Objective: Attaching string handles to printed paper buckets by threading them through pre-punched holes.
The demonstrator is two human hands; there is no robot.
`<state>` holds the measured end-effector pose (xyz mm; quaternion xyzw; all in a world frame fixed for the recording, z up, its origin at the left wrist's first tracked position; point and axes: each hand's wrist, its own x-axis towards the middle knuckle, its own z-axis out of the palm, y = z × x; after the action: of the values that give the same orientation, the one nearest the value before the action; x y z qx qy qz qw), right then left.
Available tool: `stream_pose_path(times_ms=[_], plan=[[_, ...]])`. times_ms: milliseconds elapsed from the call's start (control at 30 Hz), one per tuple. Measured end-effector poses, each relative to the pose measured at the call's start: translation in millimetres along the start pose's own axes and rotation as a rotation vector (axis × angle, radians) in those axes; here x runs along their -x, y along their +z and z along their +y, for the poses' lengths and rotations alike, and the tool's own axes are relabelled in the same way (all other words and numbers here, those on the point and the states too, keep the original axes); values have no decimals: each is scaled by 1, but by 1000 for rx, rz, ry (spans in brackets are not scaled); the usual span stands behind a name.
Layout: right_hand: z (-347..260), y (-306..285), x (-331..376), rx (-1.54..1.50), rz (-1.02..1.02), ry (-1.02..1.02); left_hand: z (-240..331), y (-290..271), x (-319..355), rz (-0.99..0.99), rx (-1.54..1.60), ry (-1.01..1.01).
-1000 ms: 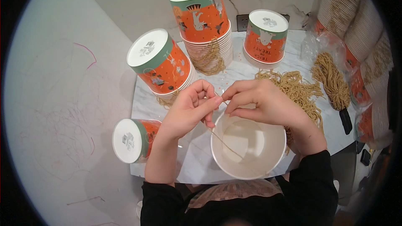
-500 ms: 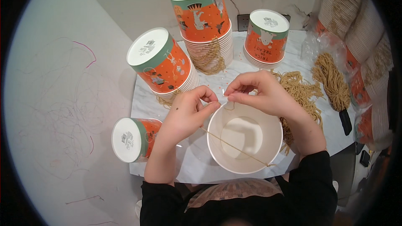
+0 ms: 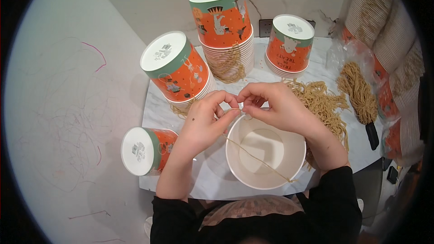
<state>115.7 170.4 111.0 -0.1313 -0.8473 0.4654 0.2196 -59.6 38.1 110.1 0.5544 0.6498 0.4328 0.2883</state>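
A white-lined paper bucket [image 3: 289, 153] stands mouth up at the table's front edge. Tan cord [image 3: 258, 159] stretches slackly across its mouth, from a knot at the near right rim up toward my left hand. At the far left rim, my left hand [image 3: 205, 119] pinches the cord between thumb and forefinger. Touching it fingertip to fingertip, my right hand [image 3: 275, 106] is also closed in a pinch on the cord's end. A small loop of cord shows just inside the rim below my fingers. The exact spot where the fingertips meet is partly hidden.
Upside-down stacks of orange and green buckets stand behind: a left stack [image 3: 176, 70], a tall stack [image 3: 221, 22] and a right stack [image 3: 289, 47]. One bucket [image 3: 138, 151] lies at left. Loose cord [image 3: 323, 104], a bundled hank [image 3: 357, 92] and bagged bucket stacks [image 3: 389, 58] fill the right.
My right hand has moved slightly left and down, so its fingertips now meet those of my left hand at the rim. The bucket stays nearly in place.
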Motion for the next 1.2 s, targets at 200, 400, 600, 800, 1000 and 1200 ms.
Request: stream_pose_path(times_ms=[200,400,600,800,1000,1200], plan=[[0,1,-1,6,-1,-58,1,-5,-4,-84,121,-139],[1,-1,0,1,-37,-78,-3,-7,-5,-92,168,-153],[-4,-7,2,121,-71,-83,1,-11,-5,-160,109,-186],[-3,-6,-2,9,-72,-97,-6,-20,-14,-335,339,-284],[-3,-8,0,47,-57,-105,-9,-16,-16,-333,487,-287],[-1,-9,2,-14,-84,-122,-11,-13,-17,-300,513,-284]])
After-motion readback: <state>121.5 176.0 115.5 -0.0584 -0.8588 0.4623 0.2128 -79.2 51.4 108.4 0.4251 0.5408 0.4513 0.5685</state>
